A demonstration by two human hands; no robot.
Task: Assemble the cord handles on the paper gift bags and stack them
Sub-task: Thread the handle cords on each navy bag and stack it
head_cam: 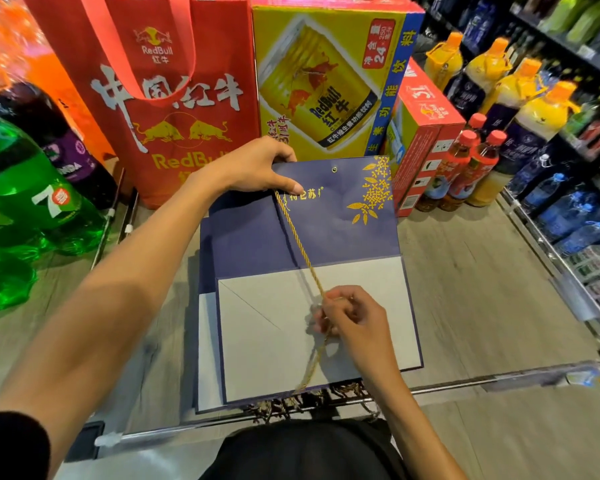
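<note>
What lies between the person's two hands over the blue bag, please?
A gold cord runs from left hand to right hand across the blue bag, in the head view.

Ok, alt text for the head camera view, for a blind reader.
The left hand grips the top edge of a flat navy gift bag; the right hand pinches a gold cord stretched across it. Red Bull cartons stand behind.

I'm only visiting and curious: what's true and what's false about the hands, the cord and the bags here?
The left hand grips the blue bag at its top edge. True.
The right hand holds scissors. False: it pinches the gold cord.
The gold cord stretches from beside the left hand to the right hand. True.
The eyelet has cord through it. False: it is bare.
The bag behind is green. False: a red bag stands there.
</note>
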